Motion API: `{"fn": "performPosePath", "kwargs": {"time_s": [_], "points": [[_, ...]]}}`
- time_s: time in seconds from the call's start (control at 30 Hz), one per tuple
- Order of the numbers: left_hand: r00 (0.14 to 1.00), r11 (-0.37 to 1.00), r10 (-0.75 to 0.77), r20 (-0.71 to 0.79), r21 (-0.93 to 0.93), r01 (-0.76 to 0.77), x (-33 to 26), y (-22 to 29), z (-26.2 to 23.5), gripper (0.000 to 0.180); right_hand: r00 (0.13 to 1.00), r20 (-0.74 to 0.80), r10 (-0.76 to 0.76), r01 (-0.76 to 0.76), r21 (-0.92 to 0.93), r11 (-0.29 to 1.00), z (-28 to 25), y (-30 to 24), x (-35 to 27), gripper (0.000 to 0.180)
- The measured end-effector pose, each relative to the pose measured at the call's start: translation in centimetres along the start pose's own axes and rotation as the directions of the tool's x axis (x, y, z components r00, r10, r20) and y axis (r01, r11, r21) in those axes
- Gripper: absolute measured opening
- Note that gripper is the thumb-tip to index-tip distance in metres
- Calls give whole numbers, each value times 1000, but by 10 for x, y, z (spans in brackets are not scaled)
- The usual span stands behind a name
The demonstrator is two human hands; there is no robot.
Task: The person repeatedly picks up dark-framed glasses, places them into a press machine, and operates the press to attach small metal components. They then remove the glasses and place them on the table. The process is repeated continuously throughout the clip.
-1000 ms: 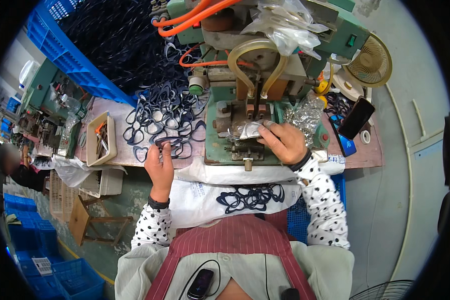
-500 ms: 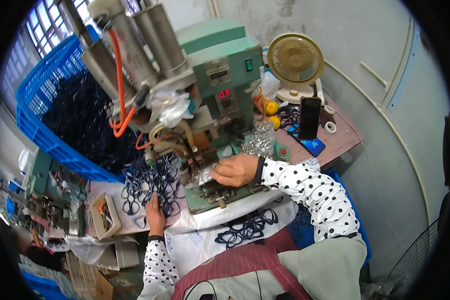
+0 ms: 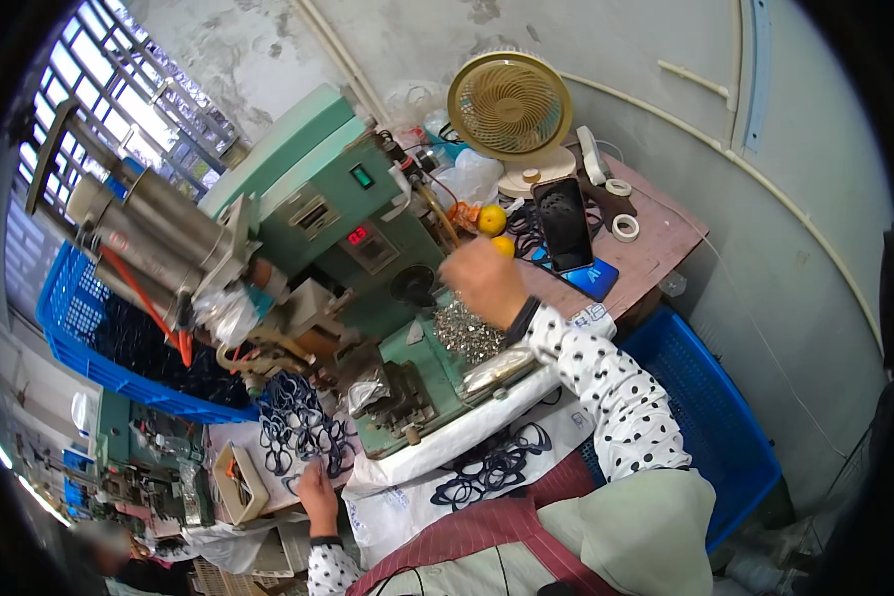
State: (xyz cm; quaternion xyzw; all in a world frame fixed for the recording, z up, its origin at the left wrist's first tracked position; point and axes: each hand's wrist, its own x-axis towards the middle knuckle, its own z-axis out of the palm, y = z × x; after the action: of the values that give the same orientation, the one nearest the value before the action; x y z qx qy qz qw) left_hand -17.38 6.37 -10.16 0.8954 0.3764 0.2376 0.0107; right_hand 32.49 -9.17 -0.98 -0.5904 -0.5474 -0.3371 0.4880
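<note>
Moved since the earlier frame: right hand [image 3: 487, 283], from the silver foil piece [image 3: 369, 390] at the press fixture to a place above and beside the heap of shiny silver bits [image 3: 467, 336]; the whole view has also swung toward the wall. Consequence for the work: the fixture of the green press machine [image 3: 303, 214] has neither hand on it, the foil piece lying there unheld. Right hand: blurred, fingers seemingly curled; cannot tell whether they meet or clamp on anything. Left hand [image 3: 318, 499]: fingers raised close together at the near edge of the loop pile; cannot tell whether they grip a loop. Dark blue loops [image 3: 298, 422]: thin, flat, rounded to teardrop-shaped, open-centred, some edges paler, tangled on the surface [image 3: 656, 214] left of the press. Further dark blue loops [image 3: 487, 467]: a loose, overlapping cluster on the white sack [image 3: 392, 505] before the person. Foil piece: small, crumpled, bright. Adjacent to the right hand: two yellow fruits [image 3: 492, 220], with a dark-screened smartphone [image 3: 563, 223] beyond.
</note>
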Motion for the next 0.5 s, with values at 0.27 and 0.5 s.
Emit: {"fn": "performPosePath", "kwargs": {"time_s": [0.27,0.5], "points": [[994,996,34,108,75,-42,-38,43,-6,27,779,188,599,-627,281,727,68,108,37,24],[987,986,158,32,57,-160,-17,75,-8,27,635,372,676,-737,33,675,96,100,77,31]]}}
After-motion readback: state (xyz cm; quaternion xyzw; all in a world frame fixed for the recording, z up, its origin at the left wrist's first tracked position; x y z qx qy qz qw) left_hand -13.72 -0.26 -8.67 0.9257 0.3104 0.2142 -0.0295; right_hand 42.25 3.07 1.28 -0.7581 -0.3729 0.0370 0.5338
